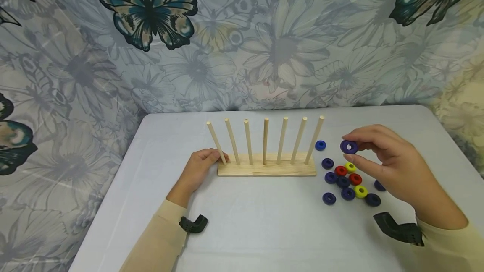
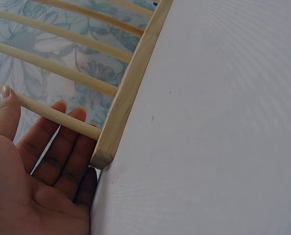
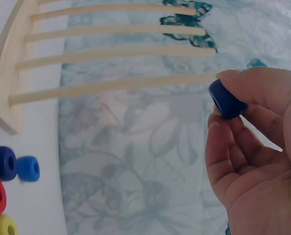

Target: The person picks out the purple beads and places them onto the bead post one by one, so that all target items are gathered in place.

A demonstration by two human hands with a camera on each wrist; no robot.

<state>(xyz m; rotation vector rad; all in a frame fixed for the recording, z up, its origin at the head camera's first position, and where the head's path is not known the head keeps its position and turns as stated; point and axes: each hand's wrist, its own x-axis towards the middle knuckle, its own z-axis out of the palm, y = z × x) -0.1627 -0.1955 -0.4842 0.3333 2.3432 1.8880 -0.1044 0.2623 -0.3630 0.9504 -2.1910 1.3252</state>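
Note:
Between the thumb and fingertips of my right hand is a dark blue ring, held up above the table with its hole facing the head camera. In the right wrist view this blue ring looks like a thick bead seen from the side. My left hand holds the left end of a wooden peg stand. Its thumb lies against the leftmost peg and its fingers reach behind that peg. Several upright pegs rise from the base, all bare.
Loose rings lie right of the stand: several dark blue ones, red rings, yellow rings and a brighter blue ring. A white table lies under everything. Behind it hangs a flower and butterfly cloth.

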